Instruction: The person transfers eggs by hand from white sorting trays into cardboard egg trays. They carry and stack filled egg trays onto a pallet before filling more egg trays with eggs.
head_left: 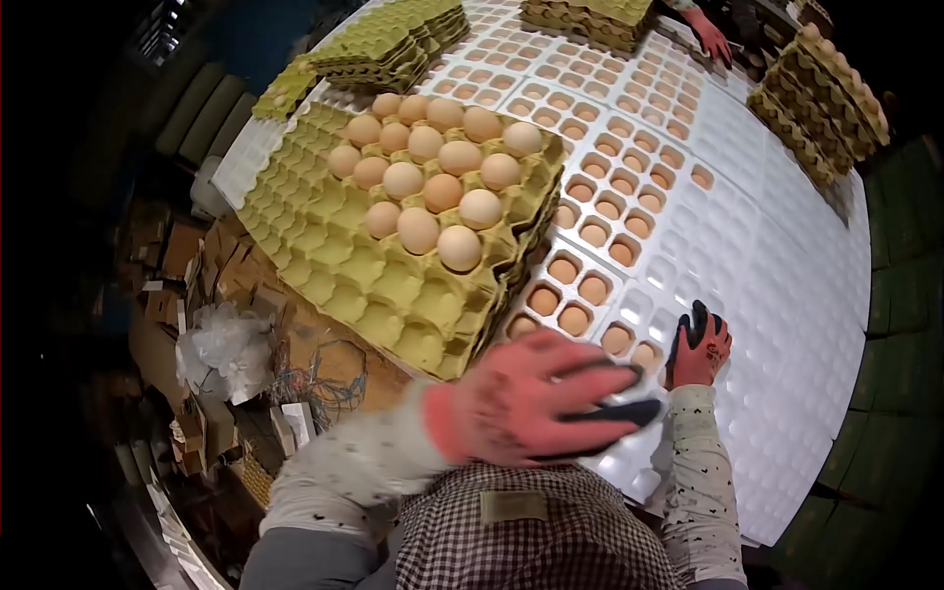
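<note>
My left hand [551, 403], in a red glove with dark fingertips, is blurred above the near edge of the white foam egg trays [728, 433]. Its fingers stretch to the right, and its palm side is hidden. Farther right, my right hand [700, 346], gloved alike, rests on the foam with thumb and forefinger apart; no egg shows in it. Brown eggs [593, 289] sit in the foam pockets just beyond my left hand. On the left stands a stack of yellow-green pulp egg trays [344, 295], its top tray partly filled with pale eggs [418, 230].
More pulp trays [393, 49] are piled at the far left and far middle. A tilted stack of egg-filled trays [821, 103] stands far right, near another person's gloved hand [710, 37]. Cardboard pieces and a plastic bag [226, 352] lie at lower left.
</note>
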A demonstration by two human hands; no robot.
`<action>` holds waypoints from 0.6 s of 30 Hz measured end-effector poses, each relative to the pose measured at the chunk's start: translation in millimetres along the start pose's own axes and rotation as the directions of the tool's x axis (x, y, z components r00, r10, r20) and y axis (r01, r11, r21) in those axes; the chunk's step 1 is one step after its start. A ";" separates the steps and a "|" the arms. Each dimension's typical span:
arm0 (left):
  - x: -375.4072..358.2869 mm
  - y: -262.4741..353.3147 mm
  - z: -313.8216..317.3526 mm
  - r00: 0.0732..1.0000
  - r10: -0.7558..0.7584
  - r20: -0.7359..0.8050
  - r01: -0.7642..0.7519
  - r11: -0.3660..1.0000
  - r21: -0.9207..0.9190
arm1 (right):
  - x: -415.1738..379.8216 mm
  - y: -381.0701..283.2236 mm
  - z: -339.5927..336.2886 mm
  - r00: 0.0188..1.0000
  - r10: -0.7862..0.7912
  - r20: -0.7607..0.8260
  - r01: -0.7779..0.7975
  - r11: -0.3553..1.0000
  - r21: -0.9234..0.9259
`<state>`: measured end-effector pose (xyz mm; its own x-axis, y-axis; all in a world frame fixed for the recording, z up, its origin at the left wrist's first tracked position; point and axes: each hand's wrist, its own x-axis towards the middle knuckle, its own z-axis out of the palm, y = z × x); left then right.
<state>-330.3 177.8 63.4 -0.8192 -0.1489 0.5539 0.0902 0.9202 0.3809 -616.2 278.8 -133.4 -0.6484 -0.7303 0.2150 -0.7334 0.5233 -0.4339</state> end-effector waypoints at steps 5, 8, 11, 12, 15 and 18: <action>-60.9 -88.1 -146.5 0.878 -0.464 0.116 0.298 0.721 0.625 | -3.0 -171.3 -70.6 0.939 -0.310 0.150 0.125 0.712 0.691; -88.1 -125.3 -146.4 0.840 -0.477 0.259 0.273 0.784 0.557 | -11.7 -268.7 -81.0 0.770 -0.601 0.213 0.485 0.769 0.416; -98.2 -145.1 -159.4 0.879 -0.403 0.255 0.289 0.875 0.388 | -16.9 -309.2 -54.5 0.789 -0.591 0.169 0.602 0.799 -0.017; -107.5 -153.8 -167.4 0.867 -0.483 0.125 0.488 0.873 -0.009 | -9.3 -308.9 -61.7 0.737 -0.658 0.155 0.658 0.750 0.060; -122.6 -181.7 -205.0 0.681 -0.732 0.019 0.392 0.342 -0.854 | -3.7 -295.8 -75.7 0.872 -0.256 0.418 -0.192 0.607 0.771; -136.8 -223.3 -226.7 0.704 -0.709 0.037 0.637 0.607 -0.475 | 7.5 -309.6 -85.4 0.814 -0.110 0.570 -0.521 0.296 0.801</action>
<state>-110.0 -89.4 70.4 -0.6613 -0.7444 0.0924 -0.1976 0.2917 0.9359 -411.4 148.8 77.3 -0.3309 -0.9024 -0.2761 0.2845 0.1836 -0.9409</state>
